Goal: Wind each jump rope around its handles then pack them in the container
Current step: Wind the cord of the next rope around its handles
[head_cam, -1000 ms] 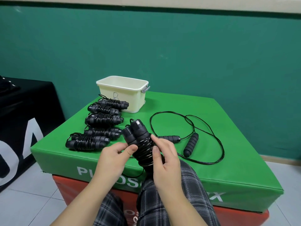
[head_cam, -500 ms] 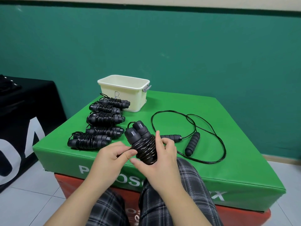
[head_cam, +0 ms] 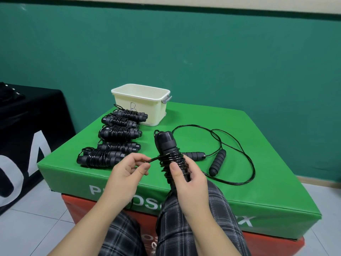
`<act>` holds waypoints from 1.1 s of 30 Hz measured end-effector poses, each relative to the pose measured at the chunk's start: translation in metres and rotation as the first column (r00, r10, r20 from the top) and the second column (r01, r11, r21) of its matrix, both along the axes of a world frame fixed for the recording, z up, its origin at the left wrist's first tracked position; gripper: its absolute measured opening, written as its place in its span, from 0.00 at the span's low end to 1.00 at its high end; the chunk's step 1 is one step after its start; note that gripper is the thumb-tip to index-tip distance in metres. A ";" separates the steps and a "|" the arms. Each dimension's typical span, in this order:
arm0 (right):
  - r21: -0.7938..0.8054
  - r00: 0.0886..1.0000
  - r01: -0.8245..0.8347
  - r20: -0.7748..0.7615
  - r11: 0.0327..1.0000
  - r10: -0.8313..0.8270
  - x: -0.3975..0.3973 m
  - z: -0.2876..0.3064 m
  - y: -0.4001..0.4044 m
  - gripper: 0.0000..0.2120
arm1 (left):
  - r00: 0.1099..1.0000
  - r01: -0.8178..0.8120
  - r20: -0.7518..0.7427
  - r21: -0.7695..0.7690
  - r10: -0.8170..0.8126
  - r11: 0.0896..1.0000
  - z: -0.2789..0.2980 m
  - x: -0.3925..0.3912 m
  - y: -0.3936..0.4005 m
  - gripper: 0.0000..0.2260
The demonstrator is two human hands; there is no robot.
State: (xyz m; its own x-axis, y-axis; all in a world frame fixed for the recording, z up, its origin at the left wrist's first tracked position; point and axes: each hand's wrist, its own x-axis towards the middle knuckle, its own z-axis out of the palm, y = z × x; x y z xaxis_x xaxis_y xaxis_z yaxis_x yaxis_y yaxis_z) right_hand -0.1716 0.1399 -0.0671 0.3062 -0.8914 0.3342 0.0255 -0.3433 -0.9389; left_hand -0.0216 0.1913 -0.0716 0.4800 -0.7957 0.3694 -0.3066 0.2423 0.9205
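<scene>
My right hand (head_cam: 186,180) grips a pair of black jump-rope handles (head_cam: 167,143) held upright, with black cord coiled around their middle. My left hand (head_cam: 127,170) pinches the loose cord end (head_cam: 154,159) just left of the coil, pulled taut. Several wound jump ropes (head_cam: 118,133) lie in a row on the green block, left of my hands. One unwound jump rope (head_cam: 217,161) sprawls to the right, its cord looping wide. The cream plastic container (head_cam: 141,106) stands at the back of the block, behind the wound ropes.
The green padded block (head_cam: 258,182) sits on a red base in front of my knees. A black draped table (head_cam: 27,126) stands at the left. A green wall rises behind, and white floor tiles surround the block.
The handle bundle has turned from tilted to upright. My left hand moved off the coil and now draws the cord end out to the left. The right hand's grip shifted lower.
</scene>
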 end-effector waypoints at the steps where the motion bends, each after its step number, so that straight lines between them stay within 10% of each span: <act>1: -0.001 0.999 -0.027 0.019 1.000 0.027 -0.001 0.001 0.000 0.12 | 1.000 -0.004 -0.017 0.014 0.004 1.000 0.000 0.000 -0.002 0.06; 12: -0.035 0.975 -0.185 0.115 0.982 0.188 -0.001 -0.005 -0.006 0.23 | 0.963 0.173 -0.217 0.034 -0.161 0.984 0.003 0.004 -0.014 0.06; 14: -0.030 0.972 -0.201 0.115 0.979 0.203 -0.001 -0.007 -0.008 0.26 | 0.940 0.283 -0.222 0.077 -0.260 0.956 -0.004 0.008 -0.012 0.24; 21: -0.013 0.994 -0.110 0.015 0.994 0.111 0.004 -0.003 -0.003 0.09 | 0.976 0.060 -0.213 0.083 -0.041 0.995 -0.006 0.007 -0.004 0.35; 25: -0.285 0.985 0.149 -0.037 0.947 -0.166 0.005 -0.008 -0.004 0.10 | 0.981 -0.100 -0.149 0.142 0.121 0.985 0.006 -0.005 -0.002 0.19; 33: -0.255 0.902 -0.031 -0.423 0.966 -0.083 0.006 -0.003 0.002 0.37 | 0.976 -0.209 0.064 0.000 0.208 0.978 0.022 -0.010 0.002 0.07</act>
